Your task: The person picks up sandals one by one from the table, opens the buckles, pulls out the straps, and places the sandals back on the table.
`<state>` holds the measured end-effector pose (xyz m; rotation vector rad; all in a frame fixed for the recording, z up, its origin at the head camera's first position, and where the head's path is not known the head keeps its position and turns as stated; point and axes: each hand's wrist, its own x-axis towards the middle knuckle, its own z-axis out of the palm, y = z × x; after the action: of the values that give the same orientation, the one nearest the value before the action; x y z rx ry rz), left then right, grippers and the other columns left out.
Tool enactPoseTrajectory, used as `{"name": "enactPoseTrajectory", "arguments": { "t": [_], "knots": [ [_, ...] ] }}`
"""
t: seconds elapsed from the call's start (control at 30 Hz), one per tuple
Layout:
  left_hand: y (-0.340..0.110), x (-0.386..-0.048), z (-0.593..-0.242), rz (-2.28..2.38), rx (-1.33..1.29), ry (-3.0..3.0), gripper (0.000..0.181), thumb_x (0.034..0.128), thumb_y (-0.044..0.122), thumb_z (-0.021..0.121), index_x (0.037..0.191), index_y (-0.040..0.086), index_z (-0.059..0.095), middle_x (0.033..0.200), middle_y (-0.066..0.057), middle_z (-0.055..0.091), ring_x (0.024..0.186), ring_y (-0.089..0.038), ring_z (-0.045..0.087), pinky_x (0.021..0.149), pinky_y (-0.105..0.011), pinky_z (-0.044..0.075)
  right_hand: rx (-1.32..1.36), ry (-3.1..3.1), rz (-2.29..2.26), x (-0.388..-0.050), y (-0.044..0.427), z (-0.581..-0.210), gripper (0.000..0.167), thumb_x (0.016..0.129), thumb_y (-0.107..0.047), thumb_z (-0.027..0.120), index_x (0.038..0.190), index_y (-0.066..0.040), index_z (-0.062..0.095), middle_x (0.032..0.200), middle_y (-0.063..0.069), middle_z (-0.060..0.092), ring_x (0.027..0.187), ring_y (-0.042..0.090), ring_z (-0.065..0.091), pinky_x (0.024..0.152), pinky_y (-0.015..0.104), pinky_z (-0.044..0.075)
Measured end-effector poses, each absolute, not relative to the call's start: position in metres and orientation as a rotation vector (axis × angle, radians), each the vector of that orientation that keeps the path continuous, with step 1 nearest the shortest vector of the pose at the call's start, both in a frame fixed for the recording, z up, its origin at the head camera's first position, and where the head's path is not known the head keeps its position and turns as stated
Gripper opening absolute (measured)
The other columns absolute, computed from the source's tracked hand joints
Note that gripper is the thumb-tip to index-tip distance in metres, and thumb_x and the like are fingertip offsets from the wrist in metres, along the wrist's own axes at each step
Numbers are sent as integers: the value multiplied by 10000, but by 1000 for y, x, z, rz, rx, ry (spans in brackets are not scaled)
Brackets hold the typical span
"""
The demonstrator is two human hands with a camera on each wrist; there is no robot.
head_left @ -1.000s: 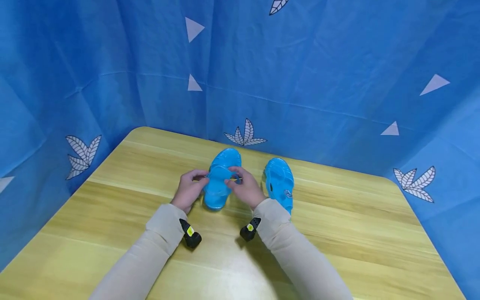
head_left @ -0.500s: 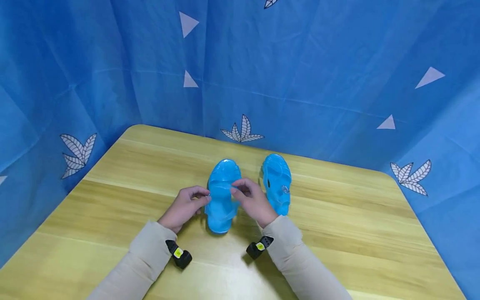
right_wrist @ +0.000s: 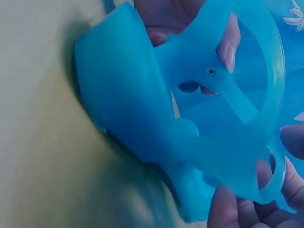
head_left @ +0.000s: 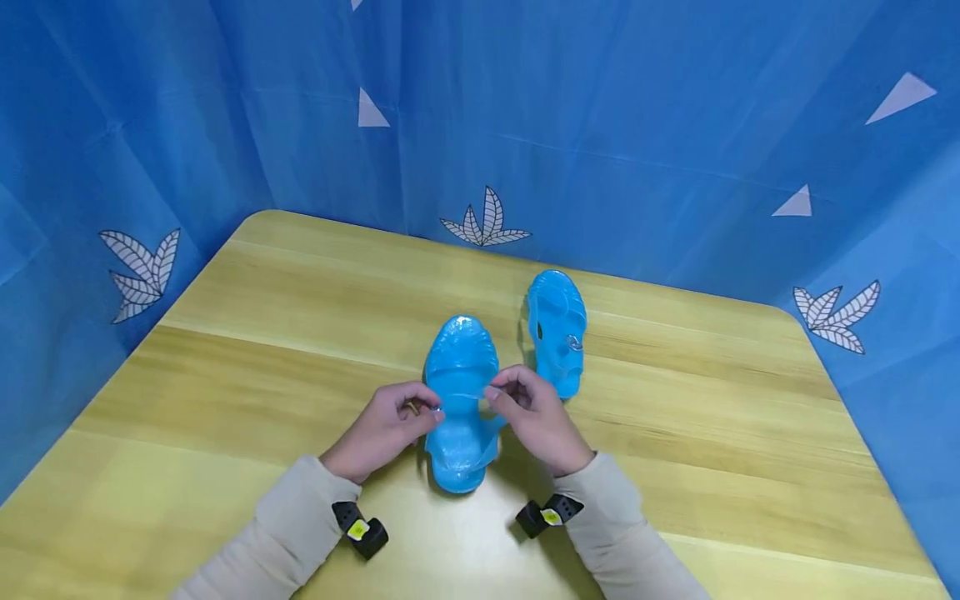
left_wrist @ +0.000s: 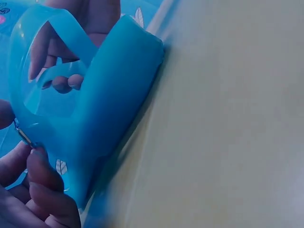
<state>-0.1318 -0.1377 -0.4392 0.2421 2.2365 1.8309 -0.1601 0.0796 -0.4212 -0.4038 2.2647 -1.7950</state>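
From here the left hand (head_left: 384, 423) pinches the buckle (left_wrist: 23, 136) on the near sandal (head_left: 459, 425), the right hand (head_left: 542, 415) its strap (head_left: 472, 396), apparently not yet fastened; the far sandal (head_left: 557, 335) lies untouched.

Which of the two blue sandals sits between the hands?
The near sandal, between the left hand and right hand; the far sandal sits farther back, to the right, in neither hand.

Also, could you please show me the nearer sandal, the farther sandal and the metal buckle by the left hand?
Nearer sandal (head_left: 459, 423), head view: middle of its insole.
Farther sandal (head_left: 555, 335), head view: middle of its upper side.
Metal buckle (left_wrist: 23, 135), left wrist view: its visible middle.
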Motion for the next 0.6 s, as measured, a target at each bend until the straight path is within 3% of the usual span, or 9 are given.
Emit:
{"name": "enactPoseTrajectory", "arguments": {
  "t": [0.37,0.6],
  "knots": [
    [-133,-119,-447,1780,496,2299,139,871,117,659,989,45,645,797,-34,529,681,-151,487,587,-209,428,-395,2240,-1705,-143,99,-427,156,947,-128,556,966,25,535,957,165,589,837,188,598,772,281,515],
    [-127,-117,-453,1786,559,2289,158,825,111,719,960,95,638,802,-16,486,685,-133,461,577,-195,410,-415,2248,-1652,-143,107,-429,149,958,-103,529,964,45,523,905,175,574,781,196,606,713,280,517]
  ]
}}
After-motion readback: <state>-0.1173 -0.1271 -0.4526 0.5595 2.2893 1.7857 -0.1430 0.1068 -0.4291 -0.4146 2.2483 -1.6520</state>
